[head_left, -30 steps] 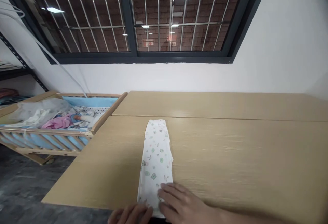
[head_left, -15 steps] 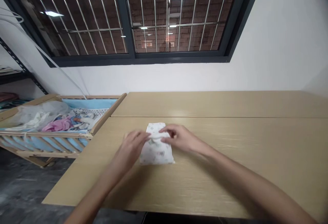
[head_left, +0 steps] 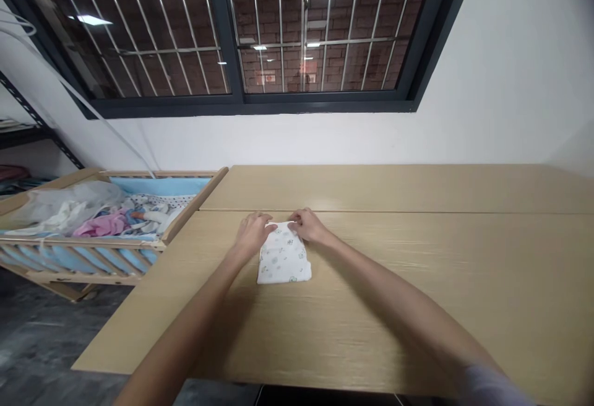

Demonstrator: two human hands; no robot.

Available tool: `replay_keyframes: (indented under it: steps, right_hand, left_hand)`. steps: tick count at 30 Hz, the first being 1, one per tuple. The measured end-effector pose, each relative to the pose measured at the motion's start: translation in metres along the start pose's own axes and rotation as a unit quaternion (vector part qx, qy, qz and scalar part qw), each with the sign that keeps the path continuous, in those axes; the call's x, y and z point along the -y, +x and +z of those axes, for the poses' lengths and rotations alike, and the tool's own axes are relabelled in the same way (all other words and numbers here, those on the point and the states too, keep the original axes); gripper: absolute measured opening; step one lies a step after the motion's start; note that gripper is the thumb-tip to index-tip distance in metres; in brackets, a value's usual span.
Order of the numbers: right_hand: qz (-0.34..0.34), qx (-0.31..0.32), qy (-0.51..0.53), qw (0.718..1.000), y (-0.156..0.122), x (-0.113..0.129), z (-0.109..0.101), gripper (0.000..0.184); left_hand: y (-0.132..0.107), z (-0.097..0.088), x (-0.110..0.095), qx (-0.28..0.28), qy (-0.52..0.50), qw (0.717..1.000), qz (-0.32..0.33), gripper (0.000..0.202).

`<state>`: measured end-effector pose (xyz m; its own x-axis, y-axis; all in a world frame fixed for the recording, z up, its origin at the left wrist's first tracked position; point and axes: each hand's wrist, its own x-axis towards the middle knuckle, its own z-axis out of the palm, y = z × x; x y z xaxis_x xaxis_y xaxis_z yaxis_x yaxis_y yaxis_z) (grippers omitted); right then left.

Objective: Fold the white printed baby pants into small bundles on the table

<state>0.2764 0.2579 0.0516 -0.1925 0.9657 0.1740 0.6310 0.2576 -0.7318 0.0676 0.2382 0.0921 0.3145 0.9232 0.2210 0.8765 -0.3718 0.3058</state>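
A small white cloth with a pale green print [head_left: 284,261] lies folded in half on the light wooden table [head_left: 417,282]. My left hand [head_left: 252,233] pinches its far left corner. My right hand [head_left: 307,225] pinches its far right corner. Both arms reach forward over the table from the near edge, and the fold lies toward me.
A wooden baby crib [head_left: 93,223] with blue lining stands to the left of the table, holding white and pink clothes [head_left: 99,217]. A barred window [head_left: 241,34] fills the white wall behind. A dark metal shelf [head_left: 18,127] shows at far left.
The cloth lay stretched out long with my hands at its near end. Both hands carried that end away from me onto the far end, halving the cloth.
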Motion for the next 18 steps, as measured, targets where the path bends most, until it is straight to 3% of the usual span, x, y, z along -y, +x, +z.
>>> replay_keyframes:
  steps: [4,7,10,12,15,18]
  right_hand:
    - [-0.060,-0.022,-0.030,0.997,-0.018,0.011,-0.015,0.034]
    - [-0.108,0.012,-0.044,0.993,-0.036,0.031,-0.024,0.035]
    - [-0.190,0.088,-0.062,0.976,-0.055,0.054,-0.023,0.042]
    - [-0.261,0.155,-0.078,0.950,-0.065,0.066,-0.017,0.045]
    - [-0.349,0.233,-0.087,0.904,-0.075,0.074,-0.004,0.048]
    - [-0.381,0.284,-0.079,0.876,-0.078,0.070,0.011,0.052]
  left_hand:
    - [-0.049,-0.026,-0.002,-0.004,-0.027,0.999,0.038,0.035]
    - [-0.098,-0.028,-0.011,-0.025,-0.051,0.993,0.103,0.031]
    - [-0.140,-0.011,-0.025,-0.067,-0.028,0.987,0.144,0.035]
    - [-0.158,0.006,-0.037,-0.094,0.005,0.986,0.139,0.041]
    - [-0.172,0.027,-0.054,-0.097,0.048,0.990,0.092,0.041]
    - [-0.177,0.040,-0.064,-0.082,0.074,0.992,0.066,0.030]
